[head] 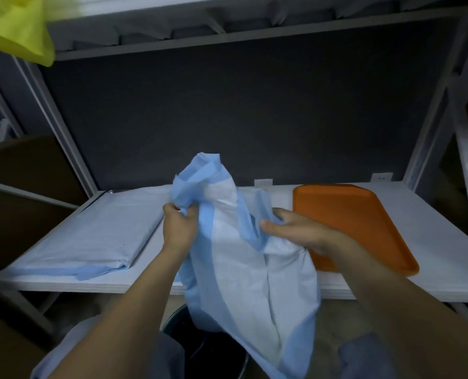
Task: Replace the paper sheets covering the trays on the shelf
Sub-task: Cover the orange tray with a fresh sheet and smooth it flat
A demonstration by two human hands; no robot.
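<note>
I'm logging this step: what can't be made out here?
Head view:
Bin: mostly covered by the held sheet; contents unseen.
Left paper sheet: whatever lies under it is hidden.
Yellow item: blurred, cut by the top-left edge.
Orange tray: near corner behind the right hand.

Both forearms reach forward. Left hand point(179, 228) fisted, fingers curled round a bunched paper sheet point(241, 269). Right hand point(295, 231): thumb and fingers pinch the same sheet.

Covered tray point(90, 231) lies left of bare tray point(356, 222) on shelf point(432, 269).
</note>
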